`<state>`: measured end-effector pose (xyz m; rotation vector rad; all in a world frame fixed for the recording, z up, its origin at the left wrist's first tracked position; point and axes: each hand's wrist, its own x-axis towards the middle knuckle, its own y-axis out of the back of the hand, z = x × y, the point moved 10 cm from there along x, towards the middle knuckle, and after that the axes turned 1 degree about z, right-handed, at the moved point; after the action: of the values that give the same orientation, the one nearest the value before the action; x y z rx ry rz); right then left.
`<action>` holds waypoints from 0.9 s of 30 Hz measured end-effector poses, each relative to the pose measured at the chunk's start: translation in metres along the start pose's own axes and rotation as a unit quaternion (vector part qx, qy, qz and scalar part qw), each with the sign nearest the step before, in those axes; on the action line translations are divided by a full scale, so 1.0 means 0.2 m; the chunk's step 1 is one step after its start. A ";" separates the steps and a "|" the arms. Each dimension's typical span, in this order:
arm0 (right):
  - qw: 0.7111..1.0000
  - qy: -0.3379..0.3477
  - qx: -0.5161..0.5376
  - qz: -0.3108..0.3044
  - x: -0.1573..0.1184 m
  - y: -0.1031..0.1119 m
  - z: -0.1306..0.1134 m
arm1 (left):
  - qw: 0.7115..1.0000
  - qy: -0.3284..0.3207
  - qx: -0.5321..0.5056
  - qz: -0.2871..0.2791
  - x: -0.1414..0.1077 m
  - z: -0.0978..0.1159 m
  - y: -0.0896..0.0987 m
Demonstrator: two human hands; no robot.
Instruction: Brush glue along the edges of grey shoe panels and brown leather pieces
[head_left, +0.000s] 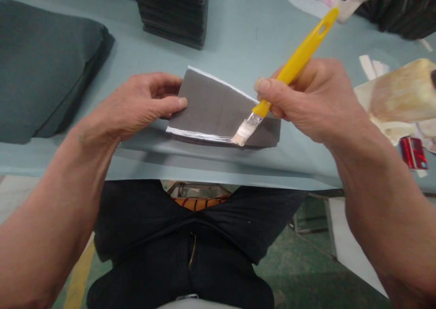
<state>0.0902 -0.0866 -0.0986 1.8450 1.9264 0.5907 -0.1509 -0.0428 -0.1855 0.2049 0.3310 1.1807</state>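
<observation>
A stack of dark grey flat pieces [218, 105] lies near the table's front edge, with white wet-looking strips along its far and near long edges. My left hand [150, 95] grips the stack's left end, thumb on top and fingers mostly hidden beneath or behind. In my right hand [303, 91] is a paintbrush [296, 61] with a yellow handle, its fingers closed around the lower handle. The white-coated bristles touch the near edge of the top piece, right of its middle. The white strip runs from the left corner up to the bristles.
Dark green sheets [47, 68] are piled at the left. A tall black stack [173, 14] stands at the back. To the right lie a stained yellowish container [402, 91], a shiny red packet [413, 152] and paper scraps. The pale blue table [238, 168] ends just before my lap.
</observation>
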 end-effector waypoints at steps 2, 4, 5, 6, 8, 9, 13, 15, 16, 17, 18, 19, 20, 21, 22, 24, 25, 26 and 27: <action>1.000 0.000 -0.003 0.012 -0.01 0.01 -0.02 | 1.000 -0.002 0.001 -0.001 0.00 0.00 0.00; 1.000 0.009 -0.012 0.026 -0.01 0.01 -0.04 | 1.000 0.000 0.002 0.003 0.00 0.01 0.00; 0.999 0.014 -0.018 0.032 -0.01 0.01 -0.06 | 1.000 0.001 0.003 0.004 0.00 0.01 0.00; 0.999 0.017 -0.024 0.038 -0.01 0.00 -0.07 | 1.000 0.002 0.005 0.005 0.00 0.01 0.00; 0.998 0.014 -0.037 0.045 0.00 -0.03 -0.09 | 1.000 0.003 0.005 0.005 0.00 0.02 0.00; 0.998 0.010 -0.042 0.042 0.00 -0.05 -0.10 | 1.000 0.002 0.005 0.003 -0.01 0.02 -0.01; 0.998 0.003 -0.052 0.034 0.01 -0.10 -0.10 | 1.000 0.014 -0.004 -0.003 -0.01 0.02 -0.02; 0.998 0.002 -0.055 0.032 0.01 -0.10 -0.09 | 1.000 0.017 -0.009 -0.002 -0.02 0.02 -0.02; 0.998 0.001 -0.059 0.028 0.00 -0.09 -0.08 | 1.000 0.017 -0.010 -0.001 -0.02 0.02 -0.02; 0.998 0.001 -0.064 0.027 0.00 -0.07 -0.07 | 1.000 0.016 -0.011 -0.001 -0.02 0.03 -0.02; 0.997 0.000 -0.070 0.029 0.00 -0.06 -0.05 | 1.000 0.016 -0.011 -0.001 -0.02 0.03 -0.02; 0.997 -0.004 -0.075 0.034 -0.01 -0.04 -0.04 | 1.000 0.016 -0.010 -0.001 -0.02 0.03 -0.02; 0.996 -0.011 -0.079 0.040 -0.01 -0.02 -0.03 | 1.000 0.016 -0.008 -0.002 -0.02 0.03 -0.02; 0.995 -0.019 -0.081 0.048 -0.01 0.00 -0.01 | 1.000 0.015 -0.006 -0.003 -0.02 0.03 -0.02; 0.995 -0.027 -0.080 0.056 -0.02 0.02 0.00 | 1.000 0.012 -0.004 -0.004 -0.02 0.03 -0.02; 0.995 -0.039 -0.072 0.061 -0.03 0.04 0.02 | 1.000 0.005 -0.002 -0.007 -0.02 0.03 -0.02; 0.995 -0.039 -0.067 0.059 -0.03 0.05 0.03 | 1.000 0.004 -0.002 -0.008 -0.02 0.03 -0.02; 0.996 -0.036 -0.061 0.054 -0.03 0.05 0.03 | 1.000 0.003 -0.003 -0.007 -0.02 0.03 -0.02; 0.997 -0.032 -0.055 0.047 -0.04 0.05 0.03 | 1.000 0.003 -0.002 -0.005 -0.01 0.02 -0.02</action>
<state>0.1010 -0.0933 -0.0978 1.8687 1.7383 0.6456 -0.1472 -0.0466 -0.1821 0.1951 0.3347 1.1716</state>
